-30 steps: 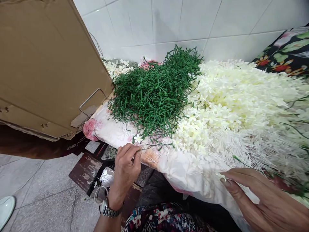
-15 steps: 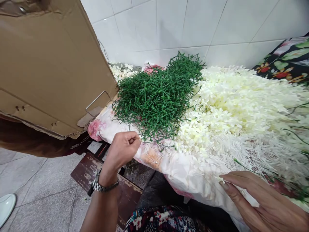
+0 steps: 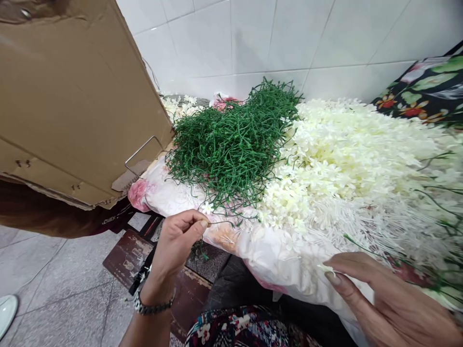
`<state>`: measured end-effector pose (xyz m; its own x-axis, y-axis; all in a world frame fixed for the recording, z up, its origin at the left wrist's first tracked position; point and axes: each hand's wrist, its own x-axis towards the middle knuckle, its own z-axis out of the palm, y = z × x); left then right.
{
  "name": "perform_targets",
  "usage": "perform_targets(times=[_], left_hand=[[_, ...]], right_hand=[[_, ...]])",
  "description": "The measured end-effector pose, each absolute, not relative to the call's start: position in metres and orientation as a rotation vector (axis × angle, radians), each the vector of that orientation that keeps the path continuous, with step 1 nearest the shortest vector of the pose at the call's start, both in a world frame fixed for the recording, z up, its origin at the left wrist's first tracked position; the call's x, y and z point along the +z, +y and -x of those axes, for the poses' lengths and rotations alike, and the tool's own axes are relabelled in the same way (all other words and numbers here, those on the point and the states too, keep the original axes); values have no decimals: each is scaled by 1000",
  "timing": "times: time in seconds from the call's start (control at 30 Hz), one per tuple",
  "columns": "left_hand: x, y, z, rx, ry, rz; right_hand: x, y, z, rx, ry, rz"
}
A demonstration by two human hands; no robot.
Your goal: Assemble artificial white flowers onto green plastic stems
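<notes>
My left hand [image 3: 183, 236], with a metal-band watch on its wrist, pinches a thin dark green artificial stem [image 3: 222, 222] between thumb and forefinger. The stem points right, just in front of a heap of green plastic stems [image 3: 231, 144]. One small white flower [image 3: 207, 207] lies right above the fingertips. At lower right, my right hand [image 3: 383, 294] holds a small white artificial flower [image 3: 327, 269] by thumb and forefinger. Beyond it spreads a big pile of cream-white flowers [image 3: 336, 164], their white tails facing me.
Everything rests on a floral cloth-covered surface [image 3: 275, 248]. A large cardboard box [image 3: 79, 96] with a wire handle [image 3: 142, 150] stands at left. White tiles [image 3: 260, 38] rise behind. A dark flowered fabric [image 3: 423, 96] sits at far right; a worn brown board [image 3: 126, 260] is below.
My left hand has turned and drawn slightly down and left, and a stem now shows between its fingertips. My right hand keeps its pinch on the white flower with little motion.
</notes>
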<state>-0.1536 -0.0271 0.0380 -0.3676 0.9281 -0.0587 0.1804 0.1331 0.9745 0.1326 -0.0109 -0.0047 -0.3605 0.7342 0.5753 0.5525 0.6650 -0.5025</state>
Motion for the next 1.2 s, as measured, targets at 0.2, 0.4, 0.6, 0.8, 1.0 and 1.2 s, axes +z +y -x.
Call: perform_targets(times=[0.2,0.4,0.6,0.8,1.0,1.2], left_hand=[[26,-40,98,1390,1353,-641],[0,-52,63,1301,1157,-578],[-1,-58,68,1159,1250,-1208],[18,-55,63,1006,1339,-1838],[5,-54,53,1096,1384,-1582],[-9,-55,53,1190,1311,-1014]], right_hand=[[10,-20,-108,731,-1848,882],[10,-26,-100,831,-1789,862],[14,-26,-112,764,-1912,854],[18,-26,-115,802,-2127,803],[15,-31,-110,816,-2130,806],[15,-34,-115,733,-1944,954]])
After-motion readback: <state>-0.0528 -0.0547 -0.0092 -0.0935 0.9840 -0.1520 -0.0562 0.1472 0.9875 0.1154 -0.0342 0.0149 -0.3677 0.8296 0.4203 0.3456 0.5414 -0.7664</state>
